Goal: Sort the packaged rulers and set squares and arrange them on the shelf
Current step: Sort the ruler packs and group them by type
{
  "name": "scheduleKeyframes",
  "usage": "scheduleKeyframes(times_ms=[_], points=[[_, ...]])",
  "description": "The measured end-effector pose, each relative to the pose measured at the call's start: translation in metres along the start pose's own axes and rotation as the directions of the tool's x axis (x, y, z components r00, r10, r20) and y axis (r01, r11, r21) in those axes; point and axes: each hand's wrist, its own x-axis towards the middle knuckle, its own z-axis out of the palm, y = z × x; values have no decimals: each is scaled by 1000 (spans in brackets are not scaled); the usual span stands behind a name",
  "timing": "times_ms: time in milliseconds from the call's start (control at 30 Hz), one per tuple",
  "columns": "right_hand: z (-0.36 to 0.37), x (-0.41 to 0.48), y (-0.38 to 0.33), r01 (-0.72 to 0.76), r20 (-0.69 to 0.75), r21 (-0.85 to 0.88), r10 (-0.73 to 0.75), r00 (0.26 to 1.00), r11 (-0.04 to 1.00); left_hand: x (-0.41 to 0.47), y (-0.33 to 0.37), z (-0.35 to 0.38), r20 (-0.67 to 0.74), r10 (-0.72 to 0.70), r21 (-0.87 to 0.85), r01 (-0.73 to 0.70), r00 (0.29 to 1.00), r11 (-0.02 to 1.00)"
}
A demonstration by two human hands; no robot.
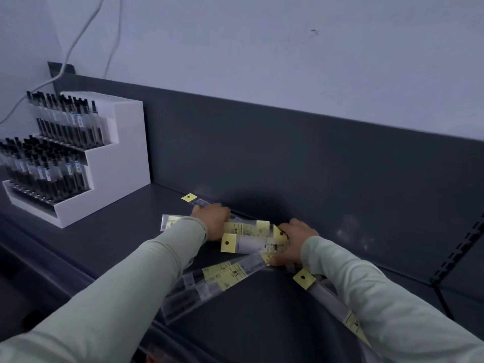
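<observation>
Dark grey shelf point(117, 239) runs along a low back panel point(288, 153), with a white pen stand point(110, 179) at its left end and open surface right of the hands. Packaged rulers point(251, 239) lie crossed in a loose pile at the middle, some close to the front edge. The right hand point(293, 242) grips one end of the top packs; the left hand point(212, 221) lies over the other end, grip not clear.
</observation>
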Motion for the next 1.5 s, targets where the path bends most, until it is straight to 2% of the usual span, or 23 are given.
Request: scheduleKeyframes(times_ms=[100, 233, 367, 533, 700, 933, 1033, 1133, 1200, 1367, 1500], points=[[0, 1, 4, -30, 65, 87, 25, 998, 996, 14, -4, 1, 83, 25, 38, -29, 996, 999], [-2, 4, 9, -93, 103, 54, 87, 991, 994, 32, -9, -1, 258, 52, -43, -43, 965, 998], [-1, 9, 10, -157, 189, 112, 134, 973, 981, 40, -7, -4, 256, 41, 209, -97, 966, 973], [-6, 7, 5, -150, 234, 118, 119, 965, 982, 31, -8, -7, 224, 51, 224, -103, 973, 969], [-6, 0, 3, -132, 115, 154, 114, 987, 979, 22, -10, -7, 237, 64, -27, -59, 969, 998], [-1, -14, 9, -125, 85, 276, 106, 991, 953, 22, -10, -12, 277, -10, 139, -29, 961, 990], [-3, -20, 16, -197, 110, 269, 173, 979, 943, 18, -9, -10, 279, -35, 129, -2, 960, 992], [-4, -27, 22, -250, 78, 280, 238, 968, 927, 15, -10, -5, 274, 3, 10, -6, 962, 1000], [-5, -31, 25, -273, -7, 341, 293, 956, 900, 12, -9, -3, 231, 25, -51, -14, 973, 999], [-13, -42, 27, -279, -155, 378, 357, 921, 883, 1, -2, -11, 76, 38, -74, -32, 996, 997], [-21, -53, 26, -258, -268, 450, 405, 874, 855, -6, -3, -25, 7, 28, -65, -28, 1000, 997]])
